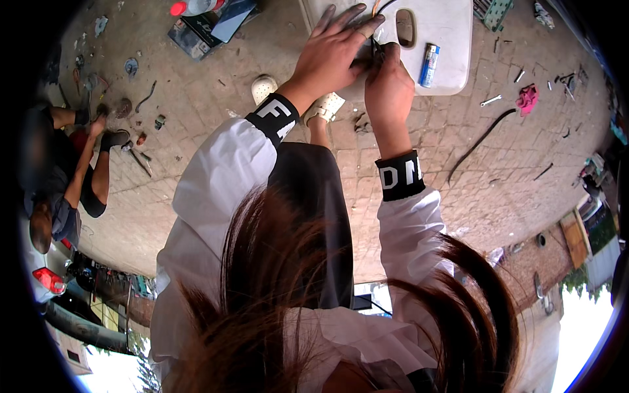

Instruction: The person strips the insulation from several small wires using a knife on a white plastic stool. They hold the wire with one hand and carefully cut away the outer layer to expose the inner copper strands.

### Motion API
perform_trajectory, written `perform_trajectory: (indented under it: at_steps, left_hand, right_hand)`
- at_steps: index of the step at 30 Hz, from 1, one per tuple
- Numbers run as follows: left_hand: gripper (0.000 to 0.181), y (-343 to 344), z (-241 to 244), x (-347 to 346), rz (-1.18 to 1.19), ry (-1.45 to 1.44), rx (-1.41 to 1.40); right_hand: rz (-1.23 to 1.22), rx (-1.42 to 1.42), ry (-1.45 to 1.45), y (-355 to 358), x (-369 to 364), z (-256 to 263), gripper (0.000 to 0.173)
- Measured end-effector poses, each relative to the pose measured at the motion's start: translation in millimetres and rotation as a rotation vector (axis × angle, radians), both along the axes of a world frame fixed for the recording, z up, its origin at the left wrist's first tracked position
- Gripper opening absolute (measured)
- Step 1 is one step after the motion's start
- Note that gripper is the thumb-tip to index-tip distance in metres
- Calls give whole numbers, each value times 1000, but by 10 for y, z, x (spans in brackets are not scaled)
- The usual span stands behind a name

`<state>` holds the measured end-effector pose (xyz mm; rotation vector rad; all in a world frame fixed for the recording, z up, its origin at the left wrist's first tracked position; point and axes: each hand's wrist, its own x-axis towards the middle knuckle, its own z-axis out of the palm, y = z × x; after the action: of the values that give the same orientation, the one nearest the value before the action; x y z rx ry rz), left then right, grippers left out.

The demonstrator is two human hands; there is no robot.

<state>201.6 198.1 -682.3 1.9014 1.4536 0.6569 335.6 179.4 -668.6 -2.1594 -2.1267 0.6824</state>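
Wires, black and orange (375, 9), cross a white plastic stool top (452, 29) with an oval hole. My left hand (334, 56) lies at the stool's edge, its fingers spread over the wires, its thumb partly hidden. Right beside it, my right hand (390, 88) pinches the black wires between thumb and finger. A blue and silver battery-like cylinder (429, 66) rests on the stool, to the right of my right hand.
Around the stool, the brick floor holds a wrench (491, 100), a pink cloth (528, 99), a black hose (479, 142) and a dark box (195, 37) near a bottle (196, 7). Another person (66, 196) sits low at the far left among scattered parts.
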Motion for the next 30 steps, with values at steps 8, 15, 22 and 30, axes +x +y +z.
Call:
perform_trajectory:
  at_steps: [8, 15, 22, 30]
  left_hand:
    - [74, 9, 23, -14, -3, 14, -13]
    - [74, 8, 26, -18, -10, 22, -9]
    - [73, 17, 40, -15, -13, 22, -11]
    - [74, -1, 12, -9, 15, 28, 33]
  right_hand:
    - [-12, -25, 3, 12, -17, -2, 16]
    - [-12, -35, -12, 44, -25, 38, 13]
    - [-28, -69, -40, 15, -35, 81, 11]
    - [-42, -139, -52, 55, -67, 191, 10]
